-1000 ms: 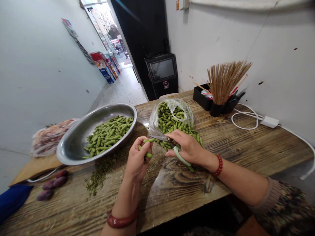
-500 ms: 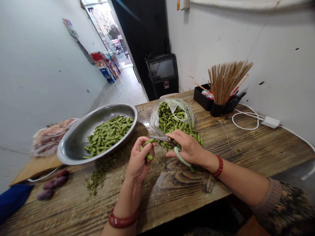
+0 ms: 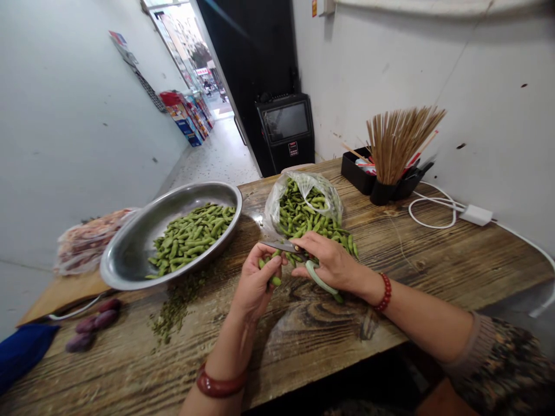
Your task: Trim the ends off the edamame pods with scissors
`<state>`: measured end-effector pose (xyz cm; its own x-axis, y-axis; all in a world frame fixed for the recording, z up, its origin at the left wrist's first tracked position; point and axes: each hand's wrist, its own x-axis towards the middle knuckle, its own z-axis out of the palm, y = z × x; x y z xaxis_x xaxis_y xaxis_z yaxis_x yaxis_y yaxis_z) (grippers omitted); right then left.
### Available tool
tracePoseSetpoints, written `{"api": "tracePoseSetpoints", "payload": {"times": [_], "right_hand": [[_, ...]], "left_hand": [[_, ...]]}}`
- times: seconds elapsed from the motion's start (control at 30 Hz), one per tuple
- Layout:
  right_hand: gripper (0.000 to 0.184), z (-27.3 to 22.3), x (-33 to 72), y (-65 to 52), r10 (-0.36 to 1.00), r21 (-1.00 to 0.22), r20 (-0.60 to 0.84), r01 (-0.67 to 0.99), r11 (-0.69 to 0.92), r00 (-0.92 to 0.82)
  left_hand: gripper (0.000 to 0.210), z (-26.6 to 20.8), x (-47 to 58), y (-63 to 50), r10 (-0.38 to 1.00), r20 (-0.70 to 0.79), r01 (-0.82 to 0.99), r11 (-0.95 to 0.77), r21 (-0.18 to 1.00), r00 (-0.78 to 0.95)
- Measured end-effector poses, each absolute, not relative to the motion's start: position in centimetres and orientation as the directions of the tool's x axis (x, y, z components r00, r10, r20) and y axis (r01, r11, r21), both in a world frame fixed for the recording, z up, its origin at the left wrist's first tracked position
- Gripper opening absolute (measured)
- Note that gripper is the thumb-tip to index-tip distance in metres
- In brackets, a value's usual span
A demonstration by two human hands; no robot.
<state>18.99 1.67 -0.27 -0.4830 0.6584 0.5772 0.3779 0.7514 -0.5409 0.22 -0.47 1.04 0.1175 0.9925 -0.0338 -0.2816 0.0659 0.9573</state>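
My left hand (image 3: 255, 277) is closed around green edamame pods (image 3: 276, 281), whose ends stick out between thumb and fingers. Scissors with pale green handles (image 3: 318, 278) are in my right hand (image 3: 332, 263), their blades pointing left at the pods. Behind my hands a clear plastic bag (image 3: 273, 205) lies open, with many more pods spilling out toward me. To the left, a large steel basin (image 3: 130, 254) holds a heap of pods. Small trimmed bits (image 3: 169, 318) are scattered on the wooden table (image 3: 312, 346) by the basin's near side.
Several purple-red plums or similar fruits (image 3: 93, 326) lie at the left, near a blue cloth (image 3: 23, 352) and a wooden board (image 3: 60, 297). A bag of pinkish meat (image 3: 91, 242) is beyond them. Skewers (image 3: 399, 144) stand in a black holder at right, near a white cable (image 3: 433, 222).
My left hand has moved slightly right, bringing the pods closer to the scissors. The scissor blades look closer together now. My right hand has stayed nearly still.
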Motion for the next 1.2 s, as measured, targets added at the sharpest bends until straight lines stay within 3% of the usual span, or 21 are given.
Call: {"api": "tracePoseSetpoints", "payload": {"times": [0.37, 0.57, 0.73, 0.83, 0.9, 0.97, 1.0, 1.07, 1.1, 1.2], "right_hand": [[0.044, 0.1, 19.3, 1.6, 0.673, -0.508, 0.524, 0.443, 0.739, -0.522], [0.045, -0.3, 19.5, 2.4, 0.694, -0.556, 0.615, 0.417, 0.719, -0.375], [0.043, -0.5, 19.8, 3.4, 0.697, -0.594, 0.673, 0.380, 0.709, -0.250], [0.043, -0.3, 19.9, 3.7, 0.693, -0.602, 0.687, 0.365, 0.710, -0.216], [0.044, -0.2, 20.0, 3.7, 0.688, -0.602, 0.697, 0.356, 0.715, -0.205], [0.043, -0.1, 20.0, 3.7, 0.682, -0.600, 0.705, 0.348, 0.721, -0.197], [0.043, -0.1, 20.0, 3.8, 0.679, -0.599, 0.708, 0.346, 0.722, -0.194], [0.043, 0.0, 20.0, 3.8, 0.678, -0.600, 0.713, 0.343, 0.722, -0.180], [0.043, 0.1, 20.1, 3.8, 0.680, -0.604, 0.713, 0.342, 0.720, -0.171], [0.042, 0.3, 20.2, 4.0, 0.700, -0.633, 0.700, 0.333, 0.699, -0.139]], "left_hand": [[0.016, 1.3, -0.7, 0.0, 0.996, -0.028, -0.359, 0.056, 0.932, 0.082], [0.020, 1.8, -1.6, 0.7, 0.998, -0.052, -0.438, 0.057, 0.897, 0.024], [0.026, 2.4, -2.2, 1.1, 0.990, -0.042, -0.218, 0.012, 0.976, -0.134], [0.022, 4.5, -3.1, 1.4, 0.963, 0.149, 0.084, -0.133, 0.988, -0.223], [0.019, 6.6, -4.5, 2.2, 0.895, 0.362, 0.441, -0.224, 0.869, -0.260], [0.015, 8.8, -6.4, 3.4, 0.785, 0.584, 0.803, -0.207, 0.558, -0.204], [0.013, 9.7, -7.5, 4.2, 0.728, 0.668, 0.899, -0.179, 0.400, -0.153], [0.011, 10.9, -9.4, 5.6, 0.691, 0.719, 0.961, -0.144, 0.237, -0.074], [0.015, 11.2, -10.1, 6.1, 0.743, 0.669, 0.972, -0.148, 0.185, -0.014], [0.022, 10.5, -9.6, 6.6, 0.797, 0.595, 0.972, -0.209, 0.112, 0.102]]}}
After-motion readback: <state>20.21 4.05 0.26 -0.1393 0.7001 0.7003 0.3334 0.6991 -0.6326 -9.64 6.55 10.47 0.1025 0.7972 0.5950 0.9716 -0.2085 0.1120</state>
